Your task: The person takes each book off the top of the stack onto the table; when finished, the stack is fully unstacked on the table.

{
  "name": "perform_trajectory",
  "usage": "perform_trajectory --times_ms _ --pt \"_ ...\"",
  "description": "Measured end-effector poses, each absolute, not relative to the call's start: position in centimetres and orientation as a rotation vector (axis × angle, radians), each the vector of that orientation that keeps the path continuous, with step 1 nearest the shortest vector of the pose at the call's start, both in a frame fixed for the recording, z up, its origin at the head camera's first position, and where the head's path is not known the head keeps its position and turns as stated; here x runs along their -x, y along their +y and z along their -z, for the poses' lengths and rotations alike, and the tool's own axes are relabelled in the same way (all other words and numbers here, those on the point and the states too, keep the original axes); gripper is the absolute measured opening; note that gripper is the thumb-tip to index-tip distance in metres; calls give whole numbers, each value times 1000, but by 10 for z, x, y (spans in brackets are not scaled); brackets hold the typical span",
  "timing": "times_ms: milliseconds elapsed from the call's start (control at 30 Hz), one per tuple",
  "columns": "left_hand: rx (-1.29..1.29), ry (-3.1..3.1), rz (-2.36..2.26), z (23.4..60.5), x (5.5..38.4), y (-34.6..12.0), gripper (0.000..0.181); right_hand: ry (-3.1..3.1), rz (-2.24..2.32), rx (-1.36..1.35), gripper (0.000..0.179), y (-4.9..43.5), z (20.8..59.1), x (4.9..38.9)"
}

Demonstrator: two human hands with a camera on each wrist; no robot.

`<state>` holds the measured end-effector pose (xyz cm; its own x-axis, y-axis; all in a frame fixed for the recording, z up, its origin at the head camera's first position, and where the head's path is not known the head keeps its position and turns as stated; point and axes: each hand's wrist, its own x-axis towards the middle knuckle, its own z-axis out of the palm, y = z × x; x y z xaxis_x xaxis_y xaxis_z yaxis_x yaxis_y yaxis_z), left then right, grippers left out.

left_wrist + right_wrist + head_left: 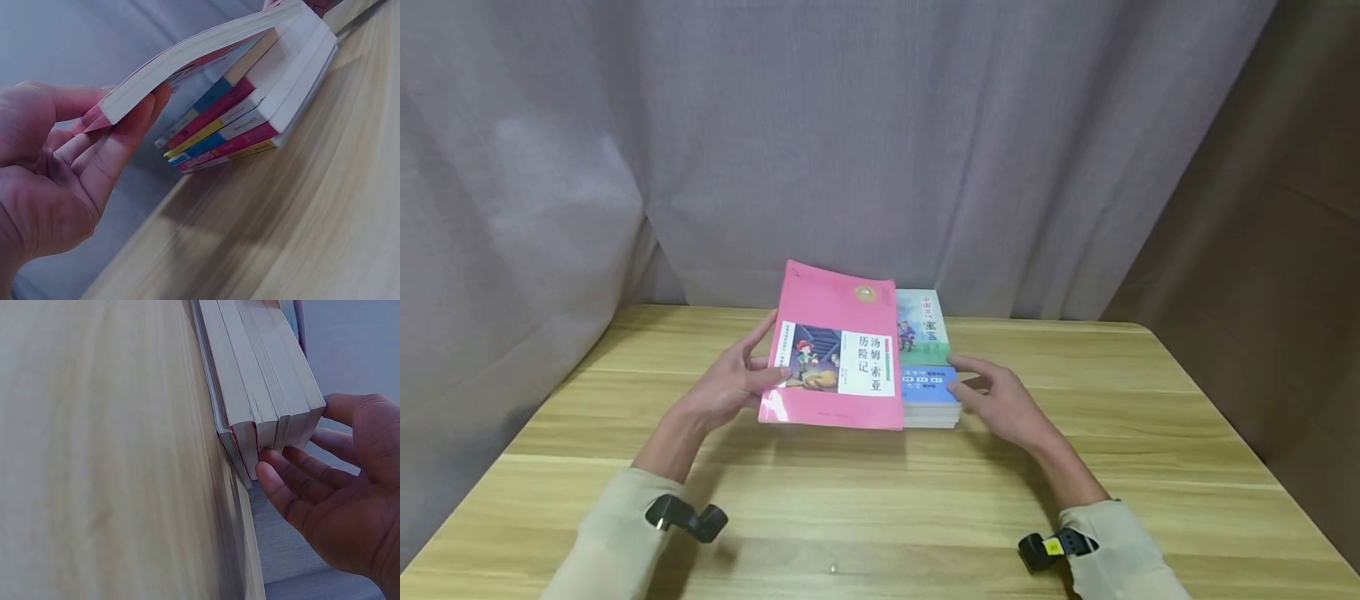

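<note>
The left hand (724,385) pinches the pink Tom Sawyer paperback (838,300) over the left of the book stack (931,417); the right hand (1007,408), fingers loosely bent, touches the stack's right. Best level the paperback, steadying the stack.

The surface (857,512) is a light yellow-brown wooden top. Its grain and darker bands run from side to side, and its far right corner is rounded. One stack of books (929,393) rests directly on the surface, near the far edge and about midway between the sides. The books lie flat, with spines (219,130) in blue, magenta and yellow facing left and white page edges facing front. Stack edges are not fully aligned. Shadow falls on the wood before the stack.
</note>
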<state>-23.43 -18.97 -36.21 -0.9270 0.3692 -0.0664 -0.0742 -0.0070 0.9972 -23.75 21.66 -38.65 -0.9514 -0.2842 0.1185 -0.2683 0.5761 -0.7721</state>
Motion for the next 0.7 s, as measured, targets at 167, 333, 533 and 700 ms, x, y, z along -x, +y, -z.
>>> perform_trajectory --times_ms 167,333,533,700 --pt "-314 1979 -2027 356 231 -200 97 2781 1345 502 56 218 387 239" --pt "-304 1990 -2043 351 229 -211 97 2778 1345 494 56 221 387 238" --pt "-292 2010 -2054 344 226 -227 97 2785 1342 473 56 223 388 237" --pt "-255 2034 -2059 339 222 -244 99 2798 1334 469 55 223 387 238"
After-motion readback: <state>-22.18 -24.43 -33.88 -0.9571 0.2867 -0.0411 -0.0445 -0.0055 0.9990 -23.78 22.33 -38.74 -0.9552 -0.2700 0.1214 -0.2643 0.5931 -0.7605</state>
